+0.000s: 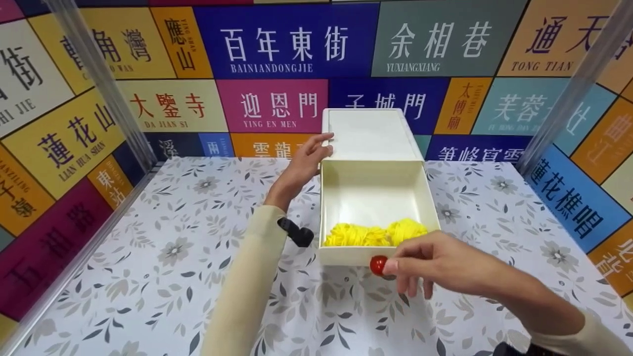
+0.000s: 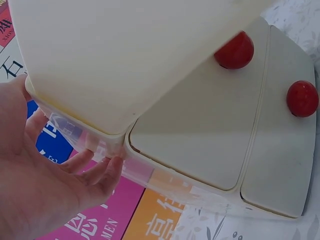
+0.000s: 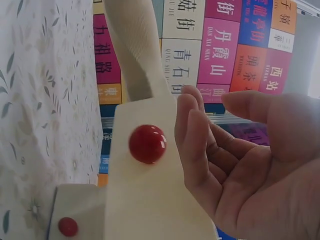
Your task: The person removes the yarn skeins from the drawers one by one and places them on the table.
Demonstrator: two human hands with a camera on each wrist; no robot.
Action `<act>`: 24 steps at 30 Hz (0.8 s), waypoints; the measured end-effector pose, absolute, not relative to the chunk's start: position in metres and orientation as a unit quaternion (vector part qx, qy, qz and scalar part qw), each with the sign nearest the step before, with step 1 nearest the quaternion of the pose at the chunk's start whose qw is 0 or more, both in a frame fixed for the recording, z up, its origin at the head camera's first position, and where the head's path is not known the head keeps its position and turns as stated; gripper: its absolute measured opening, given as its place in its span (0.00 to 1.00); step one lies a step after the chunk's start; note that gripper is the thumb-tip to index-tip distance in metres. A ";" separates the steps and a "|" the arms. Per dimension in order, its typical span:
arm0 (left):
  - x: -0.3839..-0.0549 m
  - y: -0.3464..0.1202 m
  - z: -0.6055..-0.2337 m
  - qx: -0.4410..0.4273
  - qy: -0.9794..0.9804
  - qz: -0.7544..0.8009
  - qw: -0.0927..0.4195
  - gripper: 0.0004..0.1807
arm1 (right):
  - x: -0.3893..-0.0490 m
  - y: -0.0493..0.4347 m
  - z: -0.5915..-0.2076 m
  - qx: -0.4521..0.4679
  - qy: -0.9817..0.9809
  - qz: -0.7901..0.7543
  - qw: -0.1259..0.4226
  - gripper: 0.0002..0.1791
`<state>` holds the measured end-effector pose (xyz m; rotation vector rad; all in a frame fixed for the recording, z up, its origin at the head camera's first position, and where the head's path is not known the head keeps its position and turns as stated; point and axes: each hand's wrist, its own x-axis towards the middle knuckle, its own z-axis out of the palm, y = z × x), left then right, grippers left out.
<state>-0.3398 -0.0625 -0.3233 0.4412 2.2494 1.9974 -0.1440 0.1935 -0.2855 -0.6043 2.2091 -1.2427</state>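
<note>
Right hand (image 1: 435, 259), fingers apart, is held beside red knob (image 1: 378, 265). Box (image 1: 368, 136) is touched, far left, by left hand (image 1: 301, 163) (fingers loose).

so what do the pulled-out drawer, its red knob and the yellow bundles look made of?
Drawer: probably rigid moulded plastic, off-white, smooth; thin, even walls and a softly shiny floor.
Red knob: glossy, likely plastic; sharp highlights, though painted wood isn't ruled out.
Yellow bundles: likely yarn, matt; strand-like texture, fibre type unclear.
</note>
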 end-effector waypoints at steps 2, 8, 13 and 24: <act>-0.340 -0.062 -0.323 0.144 0.740 0.654 0.051 0.24 | -0.147 0.190 -0.281 -0.238 0.815 -0.465 0.251 0.17; -0.339 -0.062 -0.324 0.142 0.739 0.656 0.054 0.24 | -0.160 0.177 -0.267 -0.257 0.835 -0.440 0.206 0.16; -0.339 -0.061 -0.324 0.141 0.735 0.662 0.049 0.23 | -0.178 0.167 -0.252 -0.237 0.873 -0.381 0.193 0.18; -0.340 -0.060 -0.324 0.137 0.737 0.661 0.036 0.23 | -0.215 0.148 -0.238 -0.234 0.889 -0.319 0.230 0.19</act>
